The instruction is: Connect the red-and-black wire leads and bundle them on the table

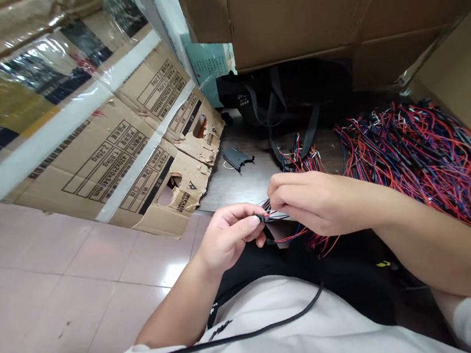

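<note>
My left hand (234, 231) is closed in a pinch, thumb and forefinger on the black end of a thin wire harness (272, 215). Red, black and other thin wires run from that end toward my right hand (319, 200), whose fingers are bent together over them, right beside the left fingertips. The right fingertips are partly hidden behind the hand. Below it hang more red and blue wires (325, 244) by my lap. Behind the right hand, a small bunch of loose wires (301, 159) lies on the dark tabletop (226, 186).
A large heap of red, blue and black wires (425, 169) covers the right side. A small black plastic part (237, 158) lies ahead, before a black bag (247, 105) with straps. Cardboard boxes (125, 133) stand left and behind. A black cable (239, 336) crosses my shirt.
</note>
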A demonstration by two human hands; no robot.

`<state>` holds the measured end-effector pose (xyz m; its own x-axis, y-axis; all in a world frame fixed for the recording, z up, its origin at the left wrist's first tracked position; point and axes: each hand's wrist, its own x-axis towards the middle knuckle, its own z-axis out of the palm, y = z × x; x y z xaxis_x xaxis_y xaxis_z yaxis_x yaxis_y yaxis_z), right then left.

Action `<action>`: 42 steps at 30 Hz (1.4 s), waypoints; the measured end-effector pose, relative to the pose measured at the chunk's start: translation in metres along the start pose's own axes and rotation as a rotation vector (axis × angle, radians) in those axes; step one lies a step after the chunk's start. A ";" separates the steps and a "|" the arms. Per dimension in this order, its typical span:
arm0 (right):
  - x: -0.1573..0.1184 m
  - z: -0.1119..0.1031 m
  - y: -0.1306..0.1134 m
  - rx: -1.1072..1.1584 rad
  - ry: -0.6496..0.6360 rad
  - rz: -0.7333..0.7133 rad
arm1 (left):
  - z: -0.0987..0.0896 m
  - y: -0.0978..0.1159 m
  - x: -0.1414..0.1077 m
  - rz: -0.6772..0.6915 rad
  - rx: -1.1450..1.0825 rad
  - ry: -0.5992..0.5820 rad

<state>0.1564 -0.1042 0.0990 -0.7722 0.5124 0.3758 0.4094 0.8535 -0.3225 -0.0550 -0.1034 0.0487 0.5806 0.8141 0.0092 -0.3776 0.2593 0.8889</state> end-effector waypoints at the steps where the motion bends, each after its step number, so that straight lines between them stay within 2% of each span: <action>1: 0.000 0.000 0.001 -0.028 -0.022 -0.013 | 0.000 0.001 0.000 -0.023 -0.030 -0.015; 3: -0.002 0.002 0.004 -0.082 -0.034 -0.046 | -0.001 0.002 0.001 -0.054 -0.080 -0.036; 8: -0.011 0.013 0.007 -0.172 0.055 -0.096 | -0.003 0.002 0.002 -0.094 -0.162 -0.031; 19: -0.008 0.010 -0.002 -0.321 -0.055 -0.057 | -0.001 0.002 0.001 -0.102 -0.171 -0.007; 27: -0.008 0.012 -0.001 -0.347 -0.071 -0.059 | 0.001 0.002 0.001 -0.071 -0.141 0.013; 35: -0.005 0.017 0.001 -0.334 -0.007 -0.082 | 0.001 0.000 0.001 -0.037 -0.110 0.027; 42: -0.005 0.017 0.000 -0.349 -0.004 -0.081 | 0.001 0.001 0.000 -0.035 -0.111 0.041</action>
<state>0.1516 -0.1083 0.0823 -0.8105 0.4420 0.3843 0.4876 0.8727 0.0245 -0.0541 -0.1034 0.0498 0.5658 0.8235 -0.0421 -0.4363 0.3422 0.8322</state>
